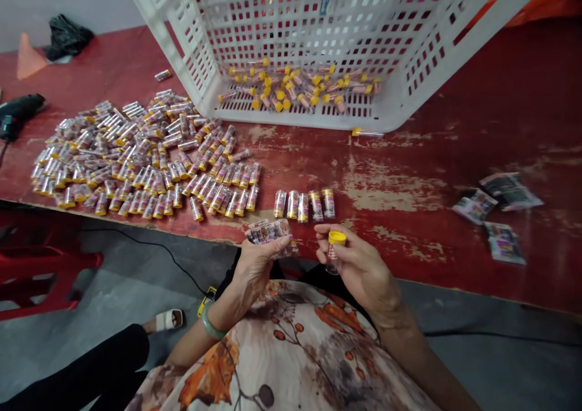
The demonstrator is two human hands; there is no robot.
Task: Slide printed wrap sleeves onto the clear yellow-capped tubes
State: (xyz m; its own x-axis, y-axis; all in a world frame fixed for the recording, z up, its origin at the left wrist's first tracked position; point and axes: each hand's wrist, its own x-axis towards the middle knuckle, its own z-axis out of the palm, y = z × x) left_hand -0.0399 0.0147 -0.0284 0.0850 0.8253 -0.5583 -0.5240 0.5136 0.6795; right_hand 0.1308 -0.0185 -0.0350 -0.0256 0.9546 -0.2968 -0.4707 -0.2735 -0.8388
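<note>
My left hand (257,262) pinches a few printed plastic sleeves (269,232) at the table's front edge. In my right hand (364,271) is a clear tube with a yellow cap (336,238), cap upward, with something red and white inside. Just beyond my hands, several wrapped tubes (303,206) lie in a short row. Farther left spreads a large pile of wrapped tubes (136,150) with yellow caps, its front part in rows. A white basket (291,119) lies tipped with its opening toward me, and loose yellow-capped tubes (291,86) are inside it.
One capped tube (367,133) lies before the basket. Stacks of printed sleeves (504,241) are on the red table (391,187) at right. A dark heat gun (20,117) and a black bag (67,35) are at left. Another person's foot (168,320) and a red stool (40,271) are below.
</note>
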